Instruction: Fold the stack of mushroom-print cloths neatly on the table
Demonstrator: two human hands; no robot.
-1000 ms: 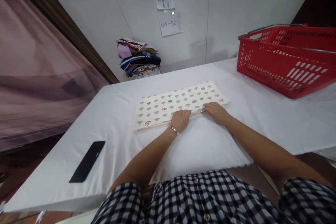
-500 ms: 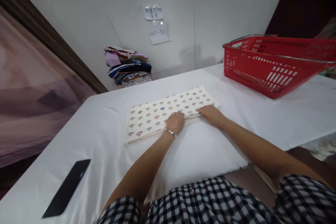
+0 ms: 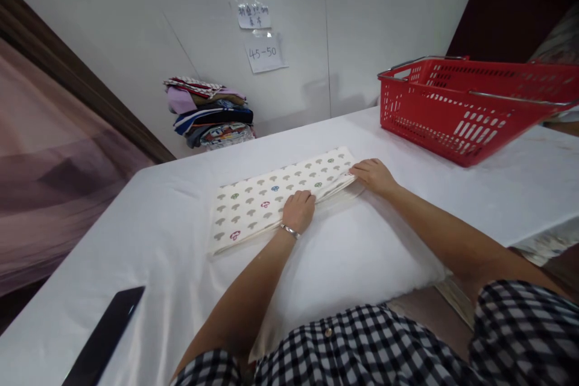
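Observation:
A cream cloth (image 3: pixel 253 205), folded into a long strip with grey mushroom-like prints and a few coloured marks, lies slantwise on the white-covered table. My left hand (image 3: pixel 299 210) is closed over the middle of its near edge, fingers together on top; the thumb is hidden. At the right end, my right hand (image 3: pixel 373 176) grips the near corner, where the layers are pulled slightly up and outward. A thin, sheer-looking layer shows beneath that corner. The fingertips of the right hand are partly hidden in the fold.
A red plastic basket (image 3: pixel 425 111) with metal handles stands at the back right. A dark flat object like a phone (image 3: pixel 106 335) lies at the front left. Beyond the table's back edge is a stack of folded fabrics (image 3: pixel 212 114). Handwritten paper signs (image 3: pixel 265 53) hang on the wall.
My right hand has moved away from me and gripped the cloth's right corner, shifting its upper layers. My left hand stays at the middle edge. The view has shifted slightly.

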